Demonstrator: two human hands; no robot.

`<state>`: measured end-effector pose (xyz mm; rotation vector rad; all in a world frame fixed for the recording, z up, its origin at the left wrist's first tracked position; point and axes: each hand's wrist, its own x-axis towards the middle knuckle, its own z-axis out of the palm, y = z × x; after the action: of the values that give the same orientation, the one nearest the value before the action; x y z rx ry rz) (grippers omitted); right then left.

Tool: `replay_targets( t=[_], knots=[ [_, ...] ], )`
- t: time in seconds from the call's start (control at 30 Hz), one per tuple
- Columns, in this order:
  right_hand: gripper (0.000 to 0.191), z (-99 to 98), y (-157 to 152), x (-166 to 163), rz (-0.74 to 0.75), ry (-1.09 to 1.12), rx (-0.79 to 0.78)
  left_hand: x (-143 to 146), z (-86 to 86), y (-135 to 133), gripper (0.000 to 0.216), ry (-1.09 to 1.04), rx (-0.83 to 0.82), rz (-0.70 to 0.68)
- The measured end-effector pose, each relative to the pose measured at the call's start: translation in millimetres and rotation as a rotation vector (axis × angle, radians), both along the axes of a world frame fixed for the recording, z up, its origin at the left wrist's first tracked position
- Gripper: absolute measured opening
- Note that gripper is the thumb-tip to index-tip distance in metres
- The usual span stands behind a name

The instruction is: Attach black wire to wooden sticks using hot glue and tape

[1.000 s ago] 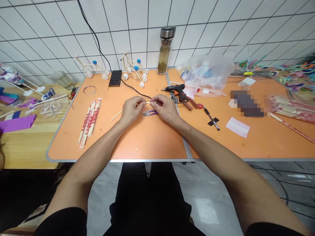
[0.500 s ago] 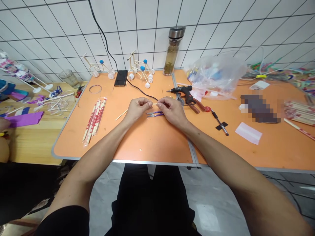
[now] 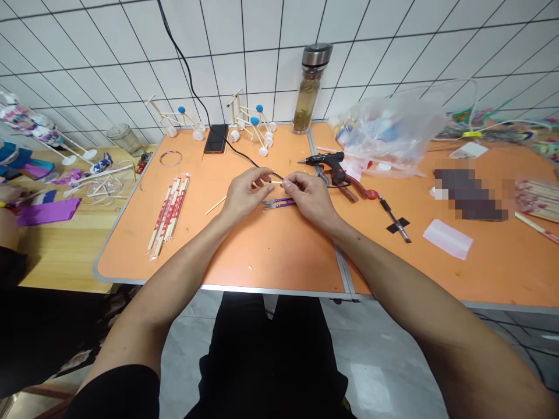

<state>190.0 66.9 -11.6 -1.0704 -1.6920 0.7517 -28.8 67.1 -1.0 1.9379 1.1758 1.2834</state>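
Note:
My right hand pinches a short thin wooden stick between thumb and fingertips. The stick's free end points left, toward my left hand. That hand's thumb and index finger are parted around this end, with a gap showing between them. Below the fingertips lie thread snips with purple handles, partly covered by my right hand. A longer wooden stick shows left of my left hand, its other end hidden. A tiny wooden offcut rests near the table's front edge.
Wrapped chopsticks lie left. Behind are a phone, stick models with blue balls and a tea bottle. A glue gun, pliers, pen and plastic bag sit right. Another person's arm is far left.
My left thumb and index finger have parted from their pinch on the short stick. My right hand still holds it. The view has shifted slightly.

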Motion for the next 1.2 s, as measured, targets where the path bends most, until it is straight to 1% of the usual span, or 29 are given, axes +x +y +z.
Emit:
replay_targets(
  t=[0.13, 0.23, 0.3, 0.43, 0.53, 0.7, 0.87, 0.97, 1.07, 1.2],
  knots=[
    [0.034, 2.5, -1.0, 0.1, 0.018, 0.028, -0.009, -1.3, 1.6, -0.4, 0.029, 0.059, 0.036, -0.006],
    [0.031, 4.6, -2.4, 0.2, 0.029, 0.026, -0.015, -1.1, 2.0, -0.8, 0.021, 0.035, 0.017, -0.008],
    [0.031, 5.0, -2.8, 0.3, 0.036, 0.020, -0.019, -0.1, 1.1, -0.8, 0.019, -0.004, -0.011, -0.010],
    [0.030, 3.5, -2.0, 0.5, 0.033, 0.012, -0.022, 2.1, -1.5, 1.2, 0.021, -0.120, -0.129, -0.037],
    [0.029, 2.3, -1.1, 0.5, 0.027, 0.014, -0.015, 2.5, -1.1, 2.7, 0.027, -0.208, -0.217, -0.059],
    [0.033, 1.4, -0.9, 0.2, 0.032, 0.031, 0.005, 2.6, 4.0, 2.4, 0.036, -0.308, -0.292, -0.119],
    [0.029, -0.5, -1.4, -0.6, 0.021, 0.008, 0.038, 7.4, 5.1, -1.2, 0.037, -0.395, -0.378, -0.067],
    [0.024, -1.6, -1.1, -0.8, 0.016, -0.020, 0.066, 11.3, 5.5, -4.8, 0.031, -0.430, -0.410, -0.039],
    [0.020, -1.8, -0.8, -0.6, 0.011, -0.034, 0.070, 13.3, 7.8, -8.6, 0.025, -0.418, -0.423, -0.025],
    [0.017, -1.7, -1.5, -0.8, 0.019, -0.016, 0.057, 11.3, 11.6, -10.3, 0.034, -0.403, -0.432, 0.016]
  ],
)
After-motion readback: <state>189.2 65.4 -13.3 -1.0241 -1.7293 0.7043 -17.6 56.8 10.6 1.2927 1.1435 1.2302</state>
